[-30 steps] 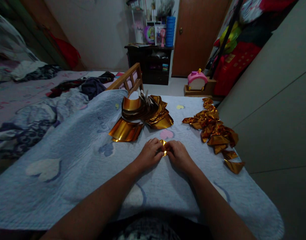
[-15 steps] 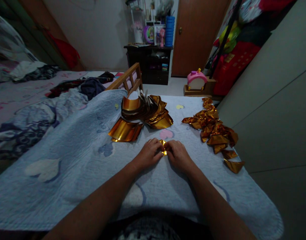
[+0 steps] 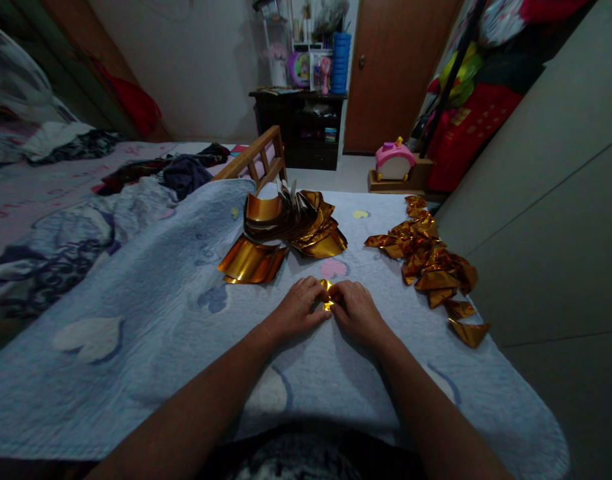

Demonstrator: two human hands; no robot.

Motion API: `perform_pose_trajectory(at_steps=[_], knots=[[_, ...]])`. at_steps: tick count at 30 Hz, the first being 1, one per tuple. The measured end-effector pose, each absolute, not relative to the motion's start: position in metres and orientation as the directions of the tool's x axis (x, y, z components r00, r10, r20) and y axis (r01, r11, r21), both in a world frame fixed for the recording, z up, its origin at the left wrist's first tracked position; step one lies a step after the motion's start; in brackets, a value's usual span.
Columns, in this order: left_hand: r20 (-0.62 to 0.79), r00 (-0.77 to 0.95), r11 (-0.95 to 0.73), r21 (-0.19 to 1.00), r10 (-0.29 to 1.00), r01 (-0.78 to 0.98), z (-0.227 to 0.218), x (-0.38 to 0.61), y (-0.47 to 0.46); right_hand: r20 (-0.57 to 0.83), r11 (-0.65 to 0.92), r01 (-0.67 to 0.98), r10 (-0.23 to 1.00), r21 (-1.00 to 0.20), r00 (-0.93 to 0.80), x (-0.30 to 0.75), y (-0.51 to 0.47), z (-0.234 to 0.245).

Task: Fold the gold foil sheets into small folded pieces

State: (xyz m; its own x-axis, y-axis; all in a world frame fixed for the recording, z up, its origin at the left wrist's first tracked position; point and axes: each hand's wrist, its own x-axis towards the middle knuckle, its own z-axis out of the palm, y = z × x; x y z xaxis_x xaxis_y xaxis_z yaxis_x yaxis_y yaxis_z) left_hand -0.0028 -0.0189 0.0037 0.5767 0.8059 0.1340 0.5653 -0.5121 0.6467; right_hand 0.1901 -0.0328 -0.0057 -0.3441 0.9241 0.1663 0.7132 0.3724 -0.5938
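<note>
A small piece of shiny gold foil paper [image 3: 328, 306] lies on the blue quilt [image 3: 186, 387] between my two hands, largely covered by the fingers. My left hand [image 3: 302, 305] grips its left side, thumb towards me. On the other side my right hand [image 3: 355, 308] pinches the foil paper, fingertips close to those of the left. Beyond the hands sits a fanned stack of gold foil sheets [image 3: 256, 261], curled and overlapping. Folded gold foil pieces [image 3: 421, 250] form a loose heap to the right, trailing towards the quilt's right edge.
A wooden bed rail [image 3: 259, 157] rises behind the stack. Crumpled clothes [image 3: 186, 175] lie on the bed at left. A pale cabinet [image 3: 551, 267] flanks the quilt at right. Further back stand a dark shelf unit [image 3: 299, 127], a pink toy case [image 3: 395, 162] and a brown door [image 3: 396, 73].
My left thumb has shifted slightly nearer to me and to the right, and a bit more of the foil's near end shows. Otherwise the hands and both piles stay in place.
</note>
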Motion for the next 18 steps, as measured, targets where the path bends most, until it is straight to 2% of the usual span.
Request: perform_pose_trajectory(at_steps=[18], knots=[[0.131, 0.563, -0.503, 0.639, 0.816, 0.582, -0.0005, -0.0020, -0.0185, 0.144, 0.361, 0.720, 0.927, -0.592, -0.346, 0.1906, -0.0340, -0.0046]])
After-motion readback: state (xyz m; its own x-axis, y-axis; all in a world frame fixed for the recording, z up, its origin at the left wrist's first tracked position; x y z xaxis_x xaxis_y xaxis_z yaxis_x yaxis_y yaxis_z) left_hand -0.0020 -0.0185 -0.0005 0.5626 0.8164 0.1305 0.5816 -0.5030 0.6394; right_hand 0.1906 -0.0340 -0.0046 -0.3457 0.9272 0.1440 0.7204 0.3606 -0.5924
